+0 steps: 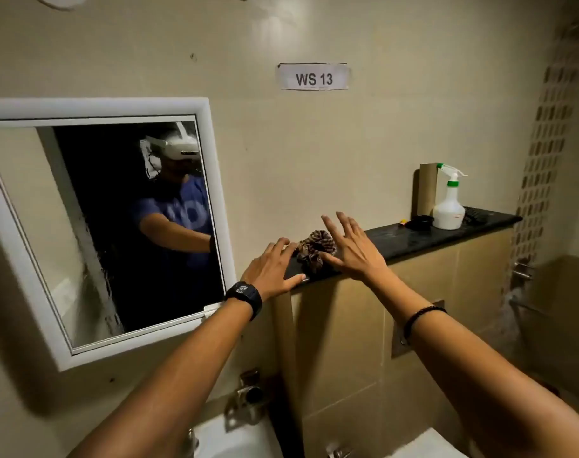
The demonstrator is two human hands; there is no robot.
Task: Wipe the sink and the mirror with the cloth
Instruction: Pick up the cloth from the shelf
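Cloth, brown patterned, lies bunched up on the black ledge, near its left end, not yet picked up. L hand rests flat on the ledge's left end, palm down, fingers straight and a bit apart, thumb along the front edge. Its fingertips are just beside the cloth's left side; can't tell if they touch. It holds nothing. R hand is at the cloth's right side w/ fingers spread wide and pointing up and away. Its thumb is low by the cloth's front; contact can't be told. It grips nothing either.

Black watch on L wrist, thin black bracelet on R wrist.

Mirror, white frame, hangs on the wall left of the ledge. Its glass looks streaky and reflects a person in a blue shirt w/ a white headset. Sink shows at the bottom edge, below the mirror, w/ a metal tap above it.

At the ledge's right end stand a white spray bottle w/ green trim and a cardboard tube just behind it at the wall. A small black round item sits left of the bottle. Paper label reading "WS 13" is stuck on the wall above the ledge.
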